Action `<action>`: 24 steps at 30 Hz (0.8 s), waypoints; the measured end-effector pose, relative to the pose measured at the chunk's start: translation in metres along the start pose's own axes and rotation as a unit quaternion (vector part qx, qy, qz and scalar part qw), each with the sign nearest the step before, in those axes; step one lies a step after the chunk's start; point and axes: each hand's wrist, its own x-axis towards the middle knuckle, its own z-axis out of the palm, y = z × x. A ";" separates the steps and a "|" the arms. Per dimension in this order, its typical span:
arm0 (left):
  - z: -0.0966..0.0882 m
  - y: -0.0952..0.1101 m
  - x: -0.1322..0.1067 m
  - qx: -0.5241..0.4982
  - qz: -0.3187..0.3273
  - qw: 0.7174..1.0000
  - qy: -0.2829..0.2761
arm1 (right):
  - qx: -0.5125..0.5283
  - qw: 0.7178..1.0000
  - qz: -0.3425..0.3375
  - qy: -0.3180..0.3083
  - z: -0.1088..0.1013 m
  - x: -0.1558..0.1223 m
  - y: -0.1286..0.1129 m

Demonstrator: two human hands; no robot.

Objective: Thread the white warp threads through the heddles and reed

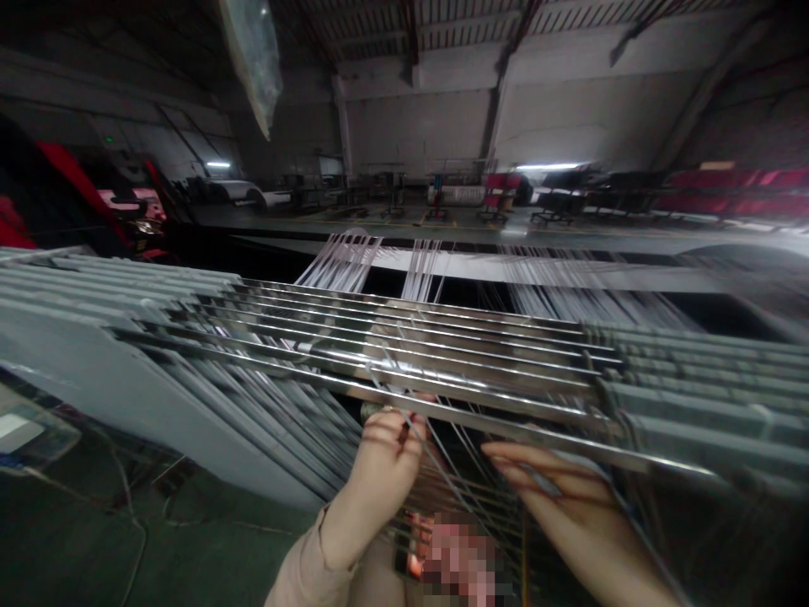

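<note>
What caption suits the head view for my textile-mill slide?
Left hand and right hand reach among white yarn threads under polished steel bars of a textile machine in a dim hall.

Dim throughout, lit by distant strip lights [549, 166]; glare streaks the steel bars [404, 371], and the edges bow and blur (badly, fisheye-style).

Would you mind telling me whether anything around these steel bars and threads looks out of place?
One thing stands out: a sheet of clear plastic dangles loosely from overhead at the upper left, far above the left hand and right hand. It looks stray beside the orderly steel bars and white threads.
</note>
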 end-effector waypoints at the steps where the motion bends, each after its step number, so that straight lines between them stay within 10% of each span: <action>1: -0.001 0.001 -0.001 0.010 0.012 1.000 0.015 | -0.001 1.000 0.006 -0.003 0.000 -0.001 -0.003; 16: 0.008 0.007 0.002 -0.154 -0.123 0.979 -0.059 | -0.069 0.996 -0.036 0.045 0.007 0.001 0.015; 21: 0.014 0.022 -0.034 0.002 -0.001 0.992 -0.124 | -0.049 0.991 -0.117 0.035 0.019 0.009 0.005; 24: 0.014 0.013 -0.041 0.144 0.069 0.985 -0.063 | -0.047 0.987 -0.137 0.070 0.021 0.009 0.004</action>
